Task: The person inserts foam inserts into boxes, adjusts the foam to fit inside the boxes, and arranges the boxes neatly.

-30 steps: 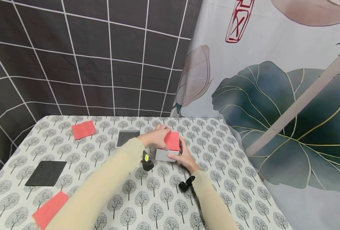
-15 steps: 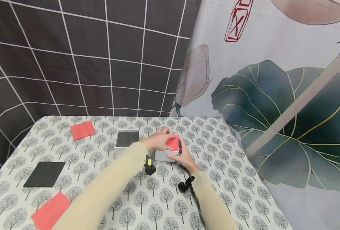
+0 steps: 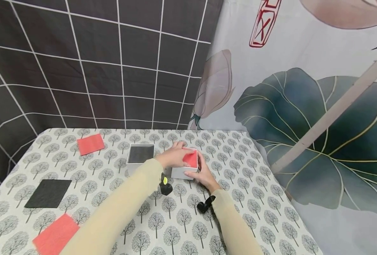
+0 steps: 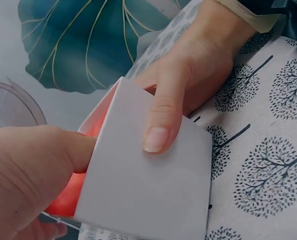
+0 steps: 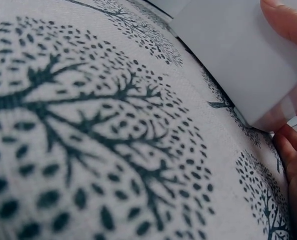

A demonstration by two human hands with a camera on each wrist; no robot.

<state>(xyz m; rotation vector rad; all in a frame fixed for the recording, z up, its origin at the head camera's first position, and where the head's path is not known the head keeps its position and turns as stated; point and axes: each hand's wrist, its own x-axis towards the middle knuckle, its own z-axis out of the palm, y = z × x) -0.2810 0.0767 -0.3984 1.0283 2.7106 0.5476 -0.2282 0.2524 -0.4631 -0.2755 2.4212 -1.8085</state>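
Observation:
A white open box (image 3: 181,173) sits on the patterned cloth with a red felt-like sheet (image 3: 193,160) inside it. My right hand (image 3: 204,174) grips its right side, thumb on the near wall (image 4: 138,165) and fingers round the other side. My left hand (image 3: 174,156) reaches over the box's left edge, its thumb pushed inside against the red sheet (image 4: 68,200). Its other fingers lie beyond the far-left edge, partly hidden, and I cannot tell whether they pinch the sheet. In the right wrist view the box (image 5: 238,60) stands beside the right thumb.
Left of the hands stands another white box with a dark grey inside (image 3: 141,153). Flat on the tree-print tablecloth (image 3: 163,223) lie a black sheet (image 3: 48,193), a red sheet (image 3: 90,144) at the back and another red sheet (image 3: 56,233) at the front left, partly behind the left sleeve.
The red sheet has gone from lying level with the box's top to down inside it, with the white rim now showing. My left hand moved down with it; the right hand stayed put.

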